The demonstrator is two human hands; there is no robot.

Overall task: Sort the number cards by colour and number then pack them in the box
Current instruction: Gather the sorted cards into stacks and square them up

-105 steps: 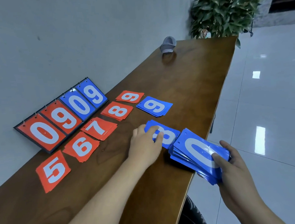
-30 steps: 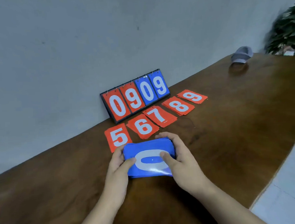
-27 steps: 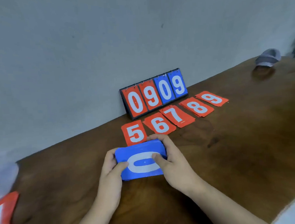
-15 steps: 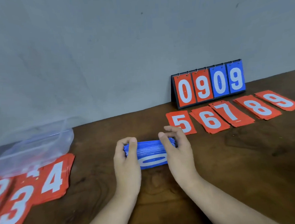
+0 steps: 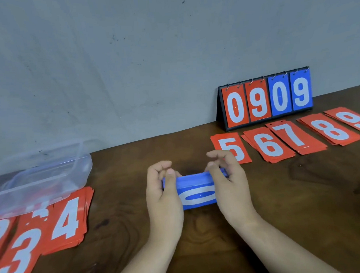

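Dark wood table point(image 5: 280, 194), grey wall point(image 5: 130, 66) behind. You've got the blue card stack point(image 5: 198, 189) mid-table, apparently stood on its long edge, "0" facing you. Left hand point(image 5: 163, 199) and right hand point(image 5: 228, 185) each pinch a short end, fingers curled over the top. Prob. light but slick, springy cards, and a thick stack could splay if squeezed mid-span, so grip the ends w/ thumbs on the face. Clear box point(image 5: 42, 175) is far left, cropped, contents unclear. Red 3 pile point(image 5: 17, 257) and red 9 pile point(image 5: 355, 120) are cut off. Nos. under the top 0 are hidden.
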